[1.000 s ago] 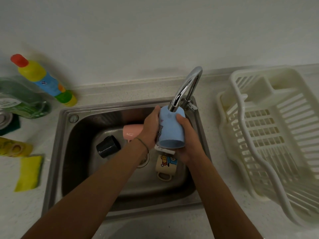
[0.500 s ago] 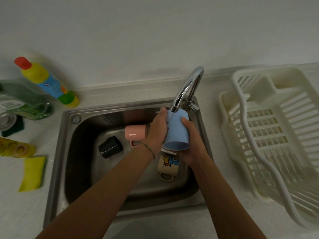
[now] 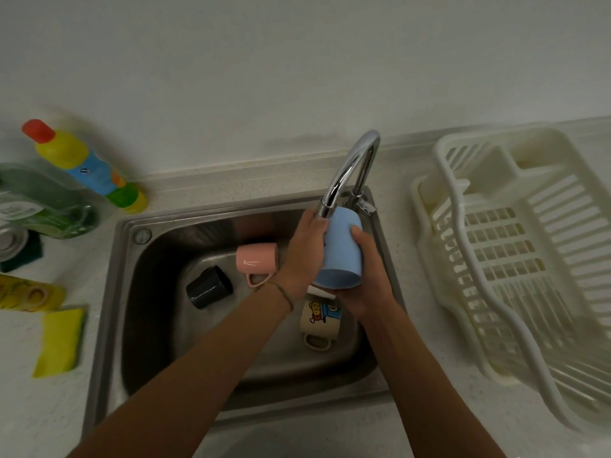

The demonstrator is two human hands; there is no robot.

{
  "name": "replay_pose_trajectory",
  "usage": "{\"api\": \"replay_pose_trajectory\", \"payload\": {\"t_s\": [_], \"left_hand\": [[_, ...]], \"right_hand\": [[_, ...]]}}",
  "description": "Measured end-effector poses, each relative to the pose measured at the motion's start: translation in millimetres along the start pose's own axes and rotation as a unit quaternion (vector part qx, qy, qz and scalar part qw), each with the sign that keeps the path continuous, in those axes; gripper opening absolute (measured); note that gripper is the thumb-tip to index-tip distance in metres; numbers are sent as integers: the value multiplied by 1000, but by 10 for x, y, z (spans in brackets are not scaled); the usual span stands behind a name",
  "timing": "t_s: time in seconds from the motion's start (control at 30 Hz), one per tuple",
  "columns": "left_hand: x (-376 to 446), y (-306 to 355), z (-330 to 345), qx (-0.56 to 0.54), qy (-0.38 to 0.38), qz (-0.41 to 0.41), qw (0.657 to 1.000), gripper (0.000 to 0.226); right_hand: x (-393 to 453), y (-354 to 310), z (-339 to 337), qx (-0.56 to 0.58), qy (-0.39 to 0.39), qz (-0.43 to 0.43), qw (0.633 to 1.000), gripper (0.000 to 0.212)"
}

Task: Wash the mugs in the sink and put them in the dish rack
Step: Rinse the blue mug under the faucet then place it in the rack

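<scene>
Blue mug [image 3: 342, 251]: held over the sink [image 3: 109, 325], mouth tilted up against the tap [image 3: 350, 173] spout. Left hand [image 3: 305, 252] and right hand [image 3: 367, 276] both wrap its sides. Advice: turn it under the spout, rinse inside and rim, grip firmly; likely slippery. Pink mug [image 3: 257, 257], black mug [image 3: 209, 287], cartoon mug [image 3: 320, 320]: lying in basin, awaiting washing. Dish rack [image 3: 515, 259]: right, holding no mugs.
</scene>
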State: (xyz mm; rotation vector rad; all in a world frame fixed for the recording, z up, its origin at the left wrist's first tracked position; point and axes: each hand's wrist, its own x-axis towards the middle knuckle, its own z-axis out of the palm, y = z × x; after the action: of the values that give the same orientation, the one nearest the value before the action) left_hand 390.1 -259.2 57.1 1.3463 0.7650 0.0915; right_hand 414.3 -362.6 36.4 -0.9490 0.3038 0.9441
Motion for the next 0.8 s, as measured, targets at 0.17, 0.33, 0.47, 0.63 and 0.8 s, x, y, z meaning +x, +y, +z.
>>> {"api": "replay_pose_trajectory", "payload": {"t_s": [0.17, 0.33, 0.47, 0.63, 0.8], "left_hand": [[213, 10, -184, 13, 54, -66, 996, 42], [278, -6, -210, 163, 98, -12, 982, 42], [227, -10, -222, 221, 141, 78, 962, 50], [96, -161, -85, 145, 135, 102, 975, 27], [240, -70, -232, 205, 156, 116, 959, 36]], "right_hand": [[-97, 13, -15, -37, -43, 11, 998, 91], [-132, -67, 53, -202, 35, -23, 979, 31], [-130, 62, 71, -188, 98, -42, 976, 42], [-74, 15, 39, -30, 74, 8, 997, 73], [-68, 23, -10, -61, 19, -1, 998, 76]]}}
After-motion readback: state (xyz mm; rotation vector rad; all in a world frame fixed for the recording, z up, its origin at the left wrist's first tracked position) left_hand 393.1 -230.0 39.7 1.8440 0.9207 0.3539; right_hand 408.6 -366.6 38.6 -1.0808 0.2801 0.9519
